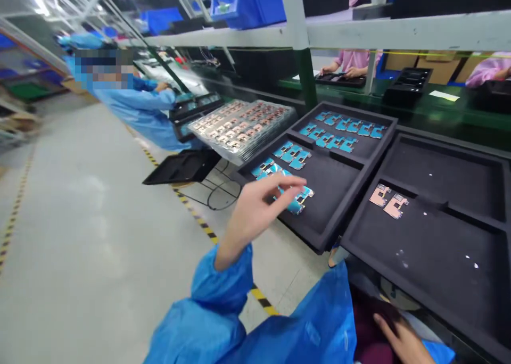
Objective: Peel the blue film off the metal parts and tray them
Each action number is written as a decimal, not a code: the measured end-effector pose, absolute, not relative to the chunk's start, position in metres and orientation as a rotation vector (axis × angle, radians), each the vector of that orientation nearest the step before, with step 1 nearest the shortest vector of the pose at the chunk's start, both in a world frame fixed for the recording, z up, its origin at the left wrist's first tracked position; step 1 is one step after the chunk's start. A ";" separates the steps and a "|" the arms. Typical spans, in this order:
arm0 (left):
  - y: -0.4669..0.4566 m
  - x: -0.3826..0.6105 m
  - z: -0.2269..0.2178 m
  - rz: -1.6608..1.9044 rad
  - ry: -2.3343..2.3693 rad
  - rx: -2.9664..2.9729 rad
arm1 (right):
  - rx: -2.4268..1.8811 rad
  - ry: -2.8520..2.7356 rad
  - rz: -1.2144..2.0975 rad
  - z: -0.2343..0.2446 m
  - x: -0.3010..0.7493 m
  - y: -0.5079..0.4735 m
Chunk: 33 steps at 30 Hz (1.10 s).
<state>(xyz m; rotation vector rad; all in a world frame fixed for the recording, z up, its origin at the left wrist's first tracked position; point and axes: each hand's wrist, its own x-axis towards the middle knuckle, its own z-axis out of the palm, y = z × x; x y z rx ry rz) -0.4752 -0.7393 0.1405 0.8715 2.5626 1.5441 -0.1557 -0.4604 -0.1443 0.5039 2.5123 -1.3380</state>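
My left hand (261, 207) reaches over the near corner of a black foam tray (359, 164), fingers loosely spread above a cluster of blue-filmed circuit boards (297, 199). It holds nothing that I can see. More blue boards (293, 155) lie in the middle section, and rows of them (345, 129) fill the far section. A second black tray (439, 231) to the right holds two copper-pink boards (388, 200). My right hand (401, 340) rests low by my lap at the bottom edge, fingers stretched out on a dark surface.
A stack of clear trays with pink boards (239, 123) sits left of the black tray. An empty black tray (181, 167) rests on a wire stand. A person in a blue gown (131, 100) works at the left. People in pink sleeves (351, 63) work across the green bench.
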 end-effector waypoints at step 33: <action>-0.579 -0.285 0.077 1.928 1.829 0.745 | 0.210 2.911 -2.164 0.066 -0.181 -0.427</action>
